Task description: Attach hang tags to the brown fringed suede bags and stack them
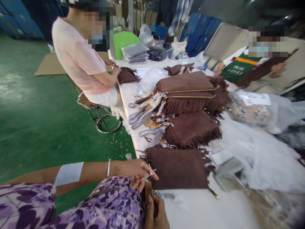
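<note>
My left hand (139, 171), with a bangle at the wrist, is closed with a thin white string (151, 173) looped about its fingers. Below it, my right hand (157, 214) grips a brown card tag (148, 190) between thumb and fingers. The tag is at the near left corner of a dark brown fringed bag (178, 168), which lies flat on the white table. A zipper pull (214, 194) sticks out from the bag's right corner. Part of my right hand is cut off by the lower edge.
Beyond lie another fringed bag (193, 127) and a stack of bags (186, 84) with plastic-wrapped grey straps (143, 116). Clear plastic wrapping (257, 152) covers the right side. One person (81, 60) handles a bag on the left; another (247, 66) holds brown material across the table.
</note>
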The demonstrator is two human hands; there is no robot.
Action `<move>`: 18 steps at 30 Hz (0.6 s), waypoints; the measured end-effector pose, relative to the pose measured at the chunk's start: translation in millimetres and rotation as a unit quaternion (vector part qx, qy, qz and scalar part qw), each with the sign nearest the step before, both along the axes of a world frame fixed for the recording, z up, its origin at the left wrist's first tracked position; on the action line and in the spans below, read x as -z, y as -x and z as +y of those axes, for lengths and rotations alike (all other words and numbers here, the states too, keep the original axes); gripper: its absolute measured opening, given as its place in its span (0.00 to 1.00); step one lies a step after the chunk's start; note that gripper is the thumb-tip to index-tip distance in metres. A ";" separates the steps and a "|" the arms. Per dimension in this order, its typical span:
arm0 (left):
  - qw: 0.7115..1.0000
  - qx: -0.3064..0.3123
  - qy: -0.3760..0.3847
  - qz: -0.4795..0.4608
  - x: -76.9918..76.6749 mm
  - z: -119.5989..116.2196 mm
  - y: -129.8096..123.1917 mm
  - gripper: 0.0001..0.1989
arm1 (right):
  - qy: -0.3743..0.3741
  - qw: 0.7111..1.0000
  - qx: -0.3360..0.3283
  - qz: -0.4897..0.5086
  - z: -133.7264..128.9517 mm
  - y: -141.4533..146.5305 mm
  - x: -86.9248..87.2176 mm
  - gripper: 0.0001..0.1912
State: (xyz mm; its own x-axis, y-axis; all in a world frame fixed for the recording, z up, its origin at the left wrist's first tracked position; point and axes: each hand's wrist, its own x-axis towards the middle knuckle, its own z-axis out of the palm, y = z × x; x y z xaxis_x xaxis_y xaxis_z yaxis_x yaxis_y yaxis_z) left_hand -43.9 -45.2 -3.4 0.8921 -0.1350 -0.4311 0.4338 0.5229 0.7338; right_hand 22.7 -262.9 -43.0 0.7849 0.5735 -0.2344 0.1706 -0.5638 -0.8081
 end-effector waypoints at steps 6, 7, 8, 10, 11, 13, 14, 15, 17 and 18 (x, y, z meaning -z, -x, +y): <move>0.973 0.062 -0.221 -0.015 -10.5 -19.6 2.8 0.36 | -0.076 0.994 -0.037 -0.067 23.3 -16.9 -27.6 0.21; 0.955 0.065 -0.289 -0.030 -12.5 -24.6 2.9 0.36 | -0.094 0.993 -0.055 -0.047 25.3 -19.6 -29.1 0.19; 0.929 0.066 -0.362 -0.045 -14.4 -29.0 3.1 0.35 | -0.107 0.992 -0.068 -0.014 26.6 -22.3 -29.5 0.18; 0.864 0.070 -0.494 -0.063 -17.6 -34.9 3.7 0.35 | -0.127 0.986 -0.082 0.071 27.9 -26.3 -27.9 0.19; 0.833 0.070 -0.545 -0.066 -18.8 -36.3 4.1 0.35 | -0.142 0.979 -0.088 0.116 28.0 -27.1 -26.2 0.20; 0.796 0.069 -0.597 -0.072 -19.7 -36.5 5.0 0.33 | -0.184 0.956 -0.095 0.206 27.7 -25.6 -22.1 0.23; 0.793 0.072 -0.600 -0.076 -19.6 -35.6 5.2 0.31 | -0.206 0.941 -0.087 0.253 27.3 -23.6 -19.9 0.23; 0.799 0.074 -0.592 -0.079 -19.3 -34.3 5.3 0.27 | -0.223 0.924 -0.069 0.303 26.7 -21.1 -17.9 0.23; 0.823 0.068 -0.557 -0.083 -18.3 -31.3 5.5 0.20 | -0.236 0.887 -0.019 0.397 24.9 -16.5 -14.3 0.21; 0.841 0.057 -0.533 -0.078 -17.5 -30.0 5.8 0.17 | -0.234 0.872 0.007 0.430 23.5 -15.2 -12.5 0.21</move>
State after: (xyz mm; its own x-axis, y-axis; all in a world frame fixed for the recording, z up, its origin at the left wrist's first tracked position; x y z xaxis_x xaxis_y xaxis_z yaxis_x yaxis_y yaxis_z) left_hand -49.7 -75.2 14.2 0.9565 0.1653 -0.2402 0.2914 -0.5064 0.8116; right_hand 37.9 -239.4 -30.5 0.4418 0.7565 -0.4821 -0.6157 -0.1352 -0.7763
